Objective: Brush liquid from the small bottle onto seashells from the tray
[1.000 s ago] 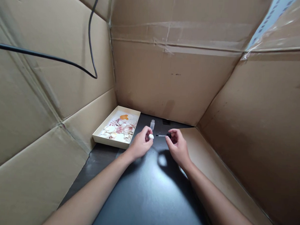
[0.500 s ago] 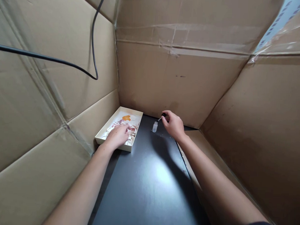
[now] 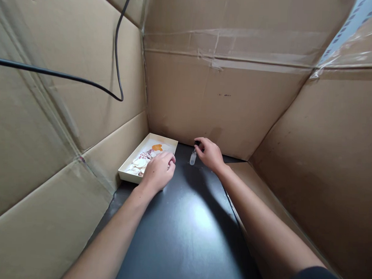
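My right hand [image 3: 208, 152] pinches a black brush-like cap [image 3: 197, 143]. The cap is above the mouth of a small, translucent bottle [image 3: 193, 158], which stands upright on the dark table. I cannot tell whether the cap touches the neck. My left hand [image 3: 159, 169] is over the right edge of a shallow cream tray [image 3: 132, 177], with its fingers curled together. Whatever they hold, if anything, is hidden. Pale flat pieces like shells [image 3: 139, 164] and an orange piece [image 3: 157, 147] lie in the tray.
Cardboard walls [image 3: 230, 104] enclose the dark tabletop [image 3: 176, 237] at the back and both sides. A black cable [image 3: 84, 81] hangs at the upper left. Tiny specks lie near the bottle.
My left hand has moved right, from over the tray's contents to its right edge, and its fingers have curled. My right hand has brought the cap left, over the bottle.
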`<act>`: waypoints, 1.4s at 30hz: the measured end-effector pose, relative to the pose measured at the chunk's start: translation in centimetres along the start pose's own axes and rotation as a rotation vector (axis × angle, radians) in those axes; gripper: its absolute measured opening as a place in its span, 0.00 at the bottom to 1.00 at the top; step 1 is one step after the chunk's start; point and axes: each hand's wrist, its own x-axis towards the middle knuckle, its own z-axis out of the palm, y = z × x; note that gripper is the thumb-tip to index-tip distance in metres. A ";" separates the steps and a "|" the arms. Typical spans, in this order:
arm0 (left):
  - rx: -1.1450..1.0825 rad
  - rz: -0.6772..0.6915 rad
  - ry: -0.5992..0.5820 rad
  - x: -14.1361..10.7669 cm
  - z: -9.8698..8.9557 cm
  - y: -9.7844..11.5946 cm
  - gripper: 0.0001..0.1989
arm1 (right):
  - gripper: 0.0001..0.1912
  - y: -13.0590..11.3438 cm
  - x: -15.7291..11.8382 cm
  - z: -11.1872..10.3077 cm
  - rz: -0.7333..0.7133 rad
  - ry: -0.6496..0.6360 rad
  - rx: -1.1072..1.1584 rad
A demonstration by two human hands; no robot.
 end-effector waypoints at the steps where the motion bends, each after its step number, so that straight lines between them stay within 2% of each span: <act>1: -0.021 0.018 -0.003 -0.1 0.1 0.3 0.08 | 0.13 0.0 0.0 0.0 -0.008 -0.007 0.001; 5: -0.122 0.084 -0.044 -0.7 1.1 1.7 0.09 | 0.13 0.6 0.0 0.7 -0.003 -0.076 0.007; 8: -0.201 0.099 -0.124 -1.3 2.6 2.7 0.08 | 0.13 1.3 -0.4 1.6 0.008 -0.140 0.028; 12: -0.262 -0.010 -0.197 -1.9 5.3 3.1 0.09 | 0.13 1.9 -1.2 2.7 0.040 -0.165 0.077; 15: -0.295 -0.114 -0.179 -1.9 7.1 2.8 0.11 | 0.14 1.9 -2.0 2.8 0.058 -0.129 0.154; 19: -0.270 -0.196 -0.122 -1.1 8.6 2.1 0.18 | 0.14 1.4 -3.1 2.3 0.038 -0.134 0.225; 22: -0.224 -0.216 -0.119 -0.1 9.2 1.7 0.17 | 0.13 0.9 -3.7 1.7 0.001 -0.165 0.254; 28: -0.178 -0.164 -0.164 1.3 10.0 1.2 0.09 | 0.12 0.4 -4.0 1.1 -0.034 -0.232 0.239; 38: -0.132 -0.099 -0.152 1.1 10.1 1.1 0.10 | 0.08 -0.6 -3.1 0.8 0.058 -0.236 -0.146; 42: -0.107 -0.089 -0.168 1.6 10.5 1.0 0.11 | 0.10 -0.7 -2.7 0.6 0.061 -0.283 -0.151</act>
